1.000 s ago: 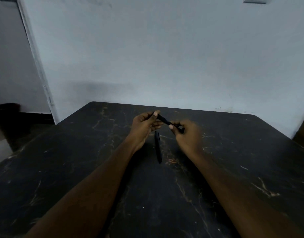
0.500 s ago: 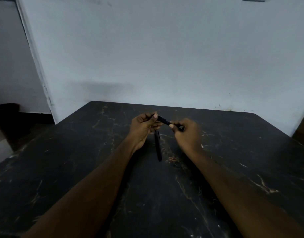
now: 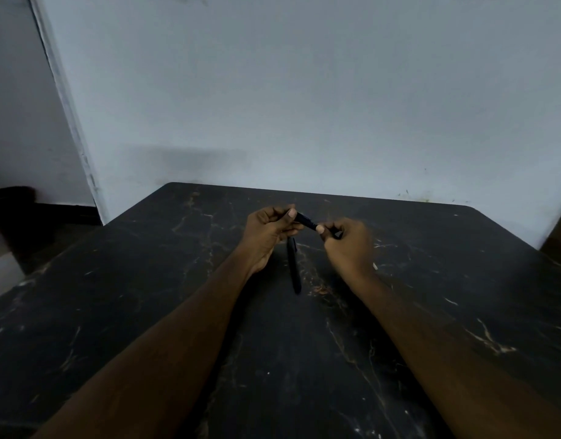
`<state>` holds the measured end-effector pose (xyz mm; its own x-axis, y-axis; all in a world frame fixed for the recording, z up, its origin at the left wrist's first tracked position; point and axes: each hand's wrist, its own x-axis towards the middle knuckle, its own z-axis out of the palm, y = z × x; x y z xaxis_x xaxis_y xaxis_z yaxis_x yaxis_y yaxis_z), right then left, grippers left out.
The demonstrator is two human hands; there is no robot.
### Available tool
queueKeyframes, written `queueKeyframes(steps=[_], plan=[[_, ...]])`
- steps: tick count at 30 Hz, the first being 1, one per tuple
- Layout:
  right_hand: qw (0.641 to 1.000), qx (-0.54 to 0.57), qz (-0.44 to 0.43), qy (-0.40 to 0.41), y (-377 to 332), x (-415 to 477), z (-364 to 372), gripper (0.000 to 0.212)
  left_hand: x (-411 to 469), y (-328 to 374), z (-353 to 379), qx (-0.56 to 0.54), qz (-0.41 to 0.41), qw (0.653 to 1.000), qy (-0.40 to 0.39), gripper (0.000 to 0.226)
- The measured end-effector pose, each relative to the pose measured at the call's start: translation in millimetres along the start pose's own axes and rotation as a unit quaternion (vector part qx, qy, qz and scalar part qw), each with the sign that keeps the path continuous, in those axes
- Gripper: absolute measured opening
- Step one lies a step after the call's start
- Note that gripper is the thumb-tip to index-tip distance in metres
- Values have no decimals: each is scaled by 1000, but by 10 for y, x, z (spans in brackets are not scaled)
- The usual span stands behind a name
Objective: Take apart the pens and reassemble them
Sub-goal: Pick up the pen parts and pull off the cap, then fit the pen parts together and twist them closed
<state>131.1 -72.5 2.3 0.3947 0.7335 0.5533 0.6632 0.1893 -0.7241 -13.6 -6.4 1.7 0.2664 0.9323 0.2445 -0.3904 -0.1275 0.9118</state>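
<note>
Held pen (image 3: 305, 221) sits above the surface (image 3: 146, 312), bridging both hands. Left hand (image 3: 269, 232): grip clamped on one end, thumb on top. Right hand (image 3: 348, 245): grip pinched on the other end. Second pen (image 3: 294, 267) lies flat on the surface between the wrists, untouched. Likely light, rigid, smooth plastic, so probably slippery. Small inner parts would be hard to spot on the dark surface. Best hold: one grip either side of the joint, close in. Twist or pull along the axis, no bending.
</note>
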Motion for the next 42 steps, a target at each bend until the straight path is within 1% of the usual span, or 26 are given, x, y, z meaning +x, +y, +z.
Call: queueKeyframes(steps=[4, 9, 14, 18, 20, 22, 25, 27, 31, 33, 34, 36, 38, 41, 42], plan=[[1000, 20, 4, -22, 53, 60, -12, 16, -18, -1, 22, 15, 12, 1000, 20, 11], [999, 22, -19, -37, 105, 93, 30, 7, -25, 24, 17, 24, 20, 999, 26, 13], [997, 22, -43, -62, 116, 102, 46, 14, -19, 58, 5, 37, 32, 998, 34, 25], [997, 35, -40, -56, 125, 98, 33, 13, -2, 159, -70, 45, 30, 993, 102, 26], [998, 22, -48, -43, 125, 92, 11, 7, 18, 206, -128, 79, 38, 986, 141, 28], [997, -4, -68, -41, 130, 81, -19, 6, 41, 223, -191, 119, 48, 979, 162, 24], [989, -67, -76, -105, 109, 39, -56, 17, 61, 203, -289, 205, 45, 962, 173, 21], [981, -96, -76, -147, 74, 9, -63, 26, 76, 187, -358, 284, 51, 941, 175, 20], [971, -133, -78, -185, -13, -40, -75, 36, 69, 171, -434, 429, 36, 889, 157, 26], [965, -151, -80, -200, -48, -66, -72, 35, 62, 172, -448, 468, 22, 871, 151, 28], [963, -156, -83, -205, -62, -81, -68, 34, 61, 173, -454, 472, 18, 869, 149, 28], [961, -155, -88, -210, -87, -113, -53, 30, 74, 175, -468, 461, 11, 874, 150, 26], [962, -139, -87, -217, -97, -132, -34, 26, 76, 187, -466, 429, 8, 889, 160, 22], [962, -128, -89, -223, -91, -135, -15, 21, 68, 255, -463, 308, -10, 932, 192, 8], [962, -128, -92, -222, -83, -134, -13, 21, 68, 280, -475, 274, -20, 941, 200, 11]])
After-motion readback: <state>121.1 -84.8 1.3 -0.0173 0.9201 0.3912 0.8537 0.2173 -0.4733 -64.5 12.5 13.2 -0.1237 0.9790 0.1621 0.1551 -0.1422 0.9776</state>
